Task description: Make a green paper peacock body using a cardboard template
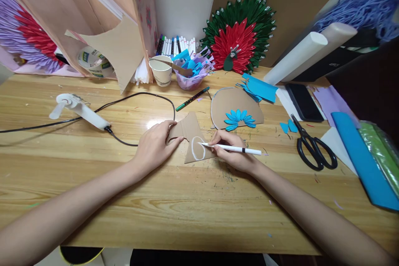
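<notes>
A small, irregular piece of brown cardboard (184, 128) lies on the wooden table, with a white oval outline drawn on its lower part. My left hand (157, 141) grips its left side, fingers at the upper edge and thumb across the surface. In my right hand (232, 149) is a white marker (246, 150) with a black band, held in a writing grip. Its tip touches the right side of the oval. Just behind lies a rounded cardboard shape (229, 102) bearing a fan of blue paper petals (238, 118).
Black scissors (311, 145) and a phone (304, 102) lie to the right. At left, a glue gun (82, 110) trails a black cable. A paper cup (161, 70), a bowl of paper strips (188, 81) and a green marker (192, 99) sit behind my hands.
</notes>
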